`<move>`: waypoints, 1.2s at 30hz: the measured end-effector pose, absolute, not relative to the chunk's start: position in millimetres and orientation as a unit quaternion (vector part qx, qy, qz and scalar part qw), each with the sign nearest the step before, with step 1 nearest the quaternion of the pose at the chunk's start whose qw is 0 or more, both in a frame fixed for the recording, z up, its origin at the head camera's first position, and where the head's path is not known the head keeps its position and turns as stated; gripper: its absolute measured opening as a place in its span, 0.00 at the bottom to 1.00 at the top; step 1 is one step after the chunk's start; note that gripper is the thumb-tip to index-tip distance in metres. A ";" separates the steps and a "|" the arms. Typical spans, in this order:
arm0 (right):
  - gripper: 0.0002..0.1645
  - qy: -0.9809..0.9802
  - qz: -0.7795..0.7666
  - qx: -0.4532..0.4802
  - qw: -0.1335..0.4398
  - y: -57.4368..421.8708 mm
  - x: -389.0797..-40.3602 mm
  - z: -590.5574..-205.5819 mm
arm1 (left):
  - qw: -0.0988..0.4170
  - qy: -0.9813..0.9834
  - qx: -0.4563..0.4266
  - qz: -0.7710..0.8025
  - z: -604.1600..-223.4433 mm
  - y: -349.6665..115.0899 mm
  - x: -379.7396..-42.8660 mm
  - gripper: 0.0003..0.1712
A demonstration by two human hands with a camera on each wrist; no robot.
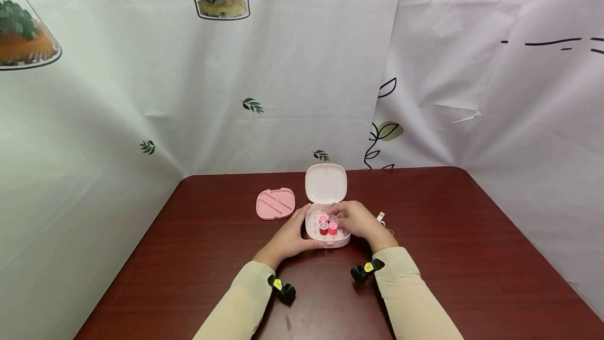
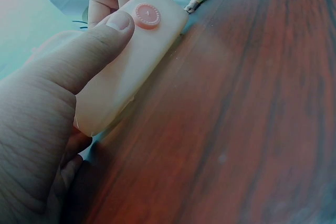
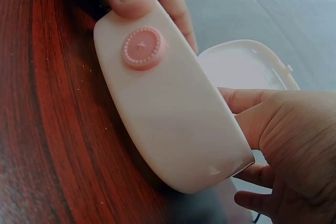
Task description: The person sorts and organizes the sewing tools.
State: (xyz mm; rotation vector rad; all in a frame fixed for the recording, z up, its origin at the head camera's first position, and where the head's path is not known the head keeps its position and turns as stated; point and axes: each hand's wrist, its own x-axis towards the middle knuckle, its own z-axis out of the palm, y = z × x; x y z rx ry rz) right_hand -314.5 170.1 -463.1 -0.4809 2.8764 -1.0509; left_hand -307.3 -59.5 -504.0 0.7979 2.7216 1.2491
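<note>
A pale pink sewing box (image 1: 337, 244) stands on the table with its white lid (image 1: 325, 183) raised at the back. Its front carries a round pink button-shaped catch (image 3: 142, 47). My left hand (image 1: 289, 237) grips the box at its left side, thumb against the front beside the catch and fingers round the far side. Inside, several small thread spools (image 1: 332, 228), pink, red and greyish, stand close together among little pegs. My right hand (image 1: 357, 218) reaches in over the right wall, its fingertips right at the spools; I cannot tell whether they pinch one.
Left of the box lies a flat pink tray (image 1: 276, 204) with divided compartments. Behind the right wrist, a small white-ended item (image 1: 380, 216) lies on the dark red wooden table (image 1: 472, 256). A printed white cloth (image 1: 292, 67) hangs along the table's back edge.
</note>
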 end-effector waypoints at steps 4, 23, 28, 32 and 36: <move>0.19 0.923 -0.352 -0.151 0.028 171.1 -313.7 -461.6 | 0.025 0.879 0.253 0.404 -502.9 -59.7 -306.8 0.67; 0.21 0.896 -0.401 -0.169 -0.086 213.1 -316.3 -460.6 | 0.019 0.881 0.250 0.401 -506.4 -59.1 -308.1 0.66; 0.33 0.901 -0.383 -0.193 -0.059 227.0 -318.2 -469.8 | 0.026 0.882 0.248 0.400 -503.6 -59.8 -306.3 0.67; 0.43 0.901 -0.376 -0.217 -0.014 229.8 -315.9 -474.3 | 0.026 0.884 0.243 0.399 -502.6 -60.1 -305.4 0.67; 0.52 0.896 -0.388 -0.215 0.032 227.6 -311.9 -476.1 | 0.026 0.886 0.242 0.395 -503.1 -59.6 -305.3 0.68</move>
